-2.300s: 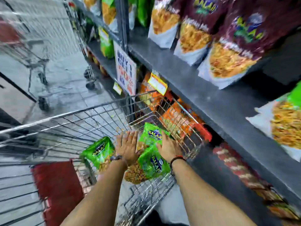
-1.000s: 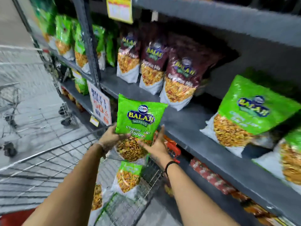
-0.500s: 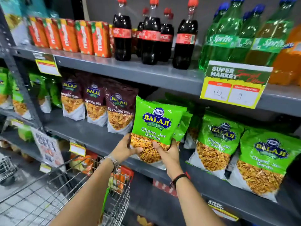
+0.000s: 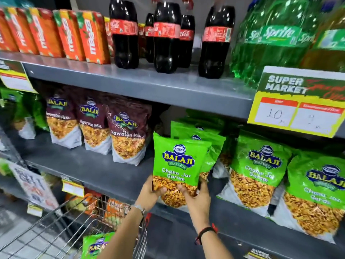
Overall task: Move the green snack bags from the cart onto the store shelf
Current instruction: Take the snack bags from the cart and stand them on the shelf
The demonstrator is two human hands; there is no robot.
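Observation:
I hold a green snack bag upright at the front of the grey middle shelf. My left hand grips its lower left corner and my right hand grips its lower right. Its bottom rests at the shelf's front edge. Behind it stand more green bags, and to the right two more green bags lean on the shelf. Below, in the wire cart, another green bag lies partly hidden by my left forearm.
Maroon snack bags stand to the left of the held bag. The top shelf carries cola bottles, green soda bottles and orange juice cartons. A yellow price sign hangs at the right. The lower shelf holds orange packs.
I have lifted the green bag out of the cart and brought it up to the middle shelf. Over the last half second it has moved slightly deeper and lower, against the green bags.

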